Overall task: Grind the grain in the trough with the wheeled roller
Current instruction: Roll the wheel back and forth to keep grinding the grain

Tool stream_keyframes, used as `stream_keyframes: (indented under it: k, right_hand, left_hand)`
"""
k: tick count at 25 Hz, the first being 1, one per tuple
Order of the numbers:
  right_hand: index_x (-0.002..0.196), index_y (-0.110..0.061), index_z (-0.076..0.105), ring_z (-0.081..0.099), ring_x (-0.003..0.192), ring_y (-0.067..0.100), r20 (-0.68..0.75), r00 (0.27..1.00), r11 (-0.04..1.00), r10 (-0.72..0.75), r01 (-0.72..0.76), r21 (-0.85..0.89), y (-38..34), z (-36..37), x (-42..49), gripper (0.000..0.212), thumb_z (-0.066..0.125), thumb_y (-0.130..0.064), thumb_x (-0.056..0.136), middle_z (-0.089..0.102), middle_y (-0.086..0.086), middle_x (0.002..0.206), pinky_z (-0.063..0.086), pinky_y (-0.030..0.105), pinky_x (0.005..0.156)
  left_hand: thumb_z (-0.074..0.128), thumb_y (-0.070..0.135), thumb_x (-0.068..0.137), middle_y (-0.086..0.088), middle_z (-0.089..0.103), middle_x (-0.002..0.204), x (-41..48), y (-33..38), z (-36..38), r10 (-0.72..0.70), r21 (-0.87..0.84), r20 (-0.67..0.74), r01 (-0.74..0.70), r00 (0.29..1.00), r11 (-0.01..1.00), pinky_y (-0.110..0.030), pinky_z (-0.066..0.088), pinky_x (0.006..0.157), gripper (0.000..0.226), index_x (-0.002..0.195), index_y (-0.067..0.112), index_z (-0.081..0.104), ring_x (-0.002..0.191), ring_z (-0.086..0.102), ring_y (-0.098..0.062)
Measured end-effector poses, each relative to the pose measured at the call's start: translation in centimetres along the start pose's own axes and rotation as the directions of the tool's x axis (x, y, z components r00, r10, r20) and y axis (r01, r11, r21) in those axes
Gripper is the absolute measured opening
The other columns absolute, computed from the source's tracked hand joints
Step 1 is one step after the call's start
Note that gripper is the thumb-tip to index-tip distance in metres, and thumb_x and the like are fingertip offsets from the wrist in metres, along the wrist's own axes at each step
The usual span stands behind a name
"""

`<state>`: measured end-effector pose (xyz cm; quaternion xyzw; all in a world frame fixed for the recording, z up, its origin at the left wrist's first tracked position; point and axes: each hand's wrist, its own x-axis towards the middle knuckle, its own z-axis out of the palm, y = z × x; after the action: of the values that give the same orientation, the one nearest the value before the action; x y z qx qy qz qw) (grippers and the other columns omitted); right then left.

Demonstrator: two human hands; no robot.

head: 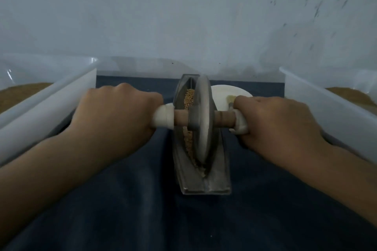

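The wall (142, 16) fills the upper half of the view. It is plain and pale blue-grey, with dark streaks (318, 6) at upper right. A dark blue cloth (204, 220) covers the work surface from the near edge to the back. The left bin (51, 104) and the right bin (326, 112), both translucent white plastic, flank the cloth. Each holds a brown fill (22, 89). A third, clear bin (132, 65) stands at the back, before the wall. Light is dim and even.
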<state>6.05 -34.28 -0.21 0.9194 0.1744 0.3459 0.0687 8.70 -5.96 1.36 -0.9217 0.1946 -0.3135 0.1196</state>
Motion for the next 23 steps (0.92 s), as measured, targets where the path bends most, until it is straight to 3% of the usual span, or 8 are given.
stream_keyframes:
  k: [3, 6, 9, 11, 15, 17, 20, 23]
  right_hand:
    - [0.074, -0.025, 0.037, 0.045, 0.050, 0.025, -0.013, 0.993, 0.990, 0.118, -0.118, -0.072, 0.8, 4.5, 2.4, 0.038, 0.075, -0.031, 0.075, 0.040, -0.007, 0.061, 0.018, 0.024, 0.045]
    - [0.080, -0.023, 0.045, 0.044, 0.057, 0.023, -0.041, 0.980, 0.974, 0.196, -0.199, -0.106, 1.6, 8.0, 5.6, 0.024, 0.066, -0.032, 0.085, 0.051, -0.005, 0.068, 0.012, 0.026, 0.047]
    - [0.089, -0.019, 0.056, 0.053, 0.062, 0.026, -0.035, 0.982, 0.976, 0.187, -0.190, -0.105, 1.8, 8.0, 6.6, 0.012, 0.058, -0.030, 0.091, 0.060, 0.000, 0.074, 0.020, 0.027, 0.048]
    - [0.086, -0.023, 0.049, 0.054, 0.063, 0.024, 0.029, 0.993, 0.992, 0.113, -0.111, -0.066, 1.5, 6.2, 5.4, 0.017, 0.063, -0.032, 0.088, 0.054, -0.004, 0.072, 0.026, 0.028, 0.049]
    - [0.078, -0.028, 0.039, 0.046, 0.056, 0.022, 0.134, 0.990, 0.999, 0.042, -0.037, -0.039, 1.0, 0.8, 1.5, 0.023, 0.061, -0.036, 0.081, 0.039, -0.009, 0.063, 0.026, 0.027, 0.044]
    - [0.077, -0.024, 0.046, 0.049, 0.052, 0.026, 0.062, 0.997, 0.999, 0.036, -0.037, -0.001, 0.6, -1.7, 0.0, 0.014, 0.049, -0.037, 0.081, 0.046, -0.007, 0.061, 0.037, 0.030, 0.042]
    - [0.078, -0.023, 0.051, 0.051, 0.052, 0.027, 0.076, 0.997, 0.998, 0.011, -0.015, 0.056, 0.3, -2.8, -0.4, 0.033, 0.030, -0.048, 0.081, 0.051, -0.006, 0.063, 0.045, 0.037, 0.044]
    - [0.078, -0.022, 0.053, 0.053, 0.052, 0.028, 0.085, 0.996, 1.000, 0.014, -0.014, -0.004, 0.5, -1.3, 0.1, 0.032, 0.037, -0.051, 0.078, 0.053, -0.005, 0.064, 0.034, 0.028, 0.044]
  left_hand:
    - [0.080, 0.024, 0.071, 0.001, 0.045, 0.050, 3.0, 0.9, 3.9, -0.066, 0.051, -0.133, 0.074, 0.989, 0.996, -0.020, 0.009, 0.051, 0.035, 0.064, 0.021, 0.046, 0.040, 0.036, -0.022]
    - [0.074, 0.014, 0.073, -0.004, 0.047, 0.054, 6.6, 0.7, 6.7, -0.091, 0.046, -0.212, 0.103, 0.973, 0.994, -0.025, 0.016, 0.050, 0.030, 0.067, 0.018, 0.045, 0.046, 0.036, -0.022]
    - [0.070, 0.019, 0.078, -0.005, 0.053, 0.061, 7.5, 0.6, 7.2, -0.082, 0.007, -0.131, 0.084, 0.988, 0.996, -0.028, 0.025, 0.050, 0.022, 0.073, 0.020, 0.049, 0.051, 0.044, -0.025]
    - [0.063, 0.033, 0.083, 0.001, 0.056, 0.069, 6.2, 0.1, 5.8, -0.080, -0.065, -0.009, 0.080, 0.997, 0.995, -0.031, 0.033, 0.053, 0.013, 0.078, 0.028, 0.053, 0.062, 0.058, -0.030]
    - [0.048, 0.050, 0.072, 0.013, 0.053, 0.067, 1.8, -1.4, 0.6, -0.011, -0.155, 0.276, 0.056, 0.961, 0.986, -0.029, 0.044, 0.055, 0.006, 0.077, 0.049, 0.050, 0.062, 0.057, -0.014]
    - [0.035, 0.058, 0.065, 0.013, 0.046, 0.056, -0.2, -1.5, -0.8, -0.001, -0.175, 0.159, 0.029, 0.987, 0.984, -0.028, 0.042, 0.050, 0.019, 0.075, 0.047, 0.047, 0.050, 0.048, -0.011]
    - [0.034, 0.058, 0.068, 0.012, 0.036, 0.050, -1.3, -1.8, -0.9, 0.041, -0.209, 0.000, -0.040, 0.999, 0.977, -0.034, 0.045, 0.050, 0.021, 0.068, 0.039, 0.043, 0.043, 0.044, -0.023]
    - [0.051, 0.056, 0.072, 0.010, 0.037, 0.053, -0.3, -1.4, 1.4, 0.022, -0.074, -0.030, -0.024, 0.999, 0.997, -0.027, 0.039, 0.047, 0.022, 0.066, 0.034, 0.048, 0.042, 0.037, -0.021]
